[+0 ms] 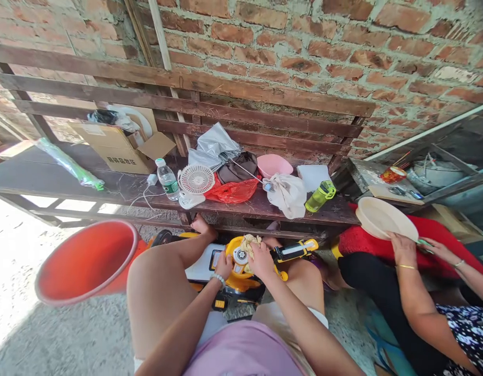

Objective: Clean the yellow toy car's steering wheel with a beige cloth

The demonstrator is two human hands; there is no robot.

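Note:
My left hand (pixel 223 265), with a white beaded bracelet on the wrist, sits low against a yellow plastic wheel (pixel 236 250) on a yellow-and-black toy (pixel 226 277). My right hand (pixel 261 259) grips a pale crumpled wad (pixel 249 246) on top of the wheel. What the wad is made of cannot be told. The fingers of my left hand are partly hidden. A yellow-and-black flashlight-like bar (pixel 294 250) lies just right of my right hand. Beyond the toy, my bare foot (pixel 202 225) rests near the bench.
A dark wooden bench (pixel 265 211) holds a water bottle (pixel 168 180), small white fan (pixel 196 180), red bag (pixel 233 191), pink bowl (pixel 273 165) and green bottle (pixel 320 196). An orange-red bucket (pixel 87 261) stands left. At right, a co-worker's hands (pixel 406 249) hold a beige plate (pixel 384 219).

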